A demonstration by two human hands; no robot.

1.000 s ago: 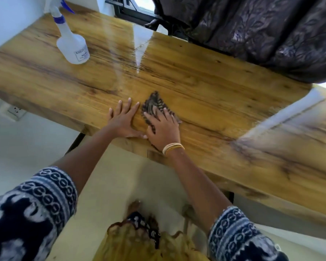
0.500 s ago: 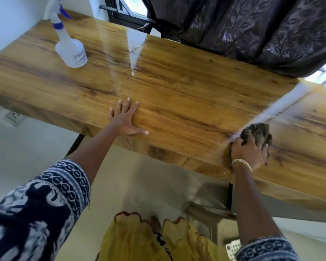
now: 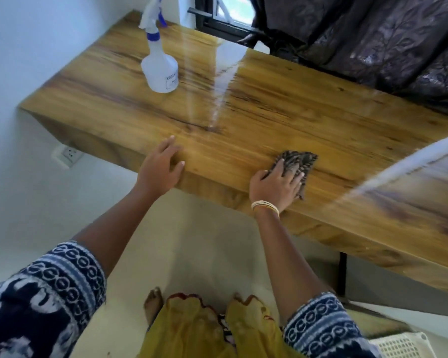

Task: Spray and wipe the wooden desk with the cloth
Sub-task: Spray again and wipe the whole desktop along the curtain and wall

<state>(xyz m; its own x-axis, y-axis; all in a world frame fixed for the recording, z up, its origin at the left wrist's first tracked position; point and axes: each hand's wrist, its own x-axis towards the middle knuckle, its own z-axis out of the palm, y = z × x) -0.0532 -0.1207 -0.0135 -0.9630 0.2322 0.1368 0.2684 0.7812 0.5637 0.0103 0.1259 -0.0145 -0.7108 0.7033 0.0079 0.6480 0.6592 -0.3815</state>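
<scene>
The wooden desk (image 3: pixel 282 117) fills the middle of the head view, glossy with streaks of reflected light. A dark patterned cloth (image 3: pixel 299 161) lies near the desk's front edge. My right hand (image 3: pixel 276 186) presses flat on the cloth's near part, fingers spread over it. My left hand (image 3: pixel 162 167) rests on the front edge further left, fingers relaxed and holding nothing. A white spray bottle (image 3: pixel 161 65) with a blue-and-white trigger stands upright at the desk's far left, well away from both hands.
A dark curtain (image 3: pixel 373 40) hangs along the desk's far side beside a window frame (image 3: pixel 223 24). A wall socket (image 3: pixel 67 155) sits under the desk's left end. A black desk leg (image 3: pixel 343 273) and a white basket (image 3: pixel 401 344) are at lower right.
My right hand has swept the cloth back to the left along the front edge from the desk's right part. My left hand has stayed at the front edge, fingers now less spread.
</scene>
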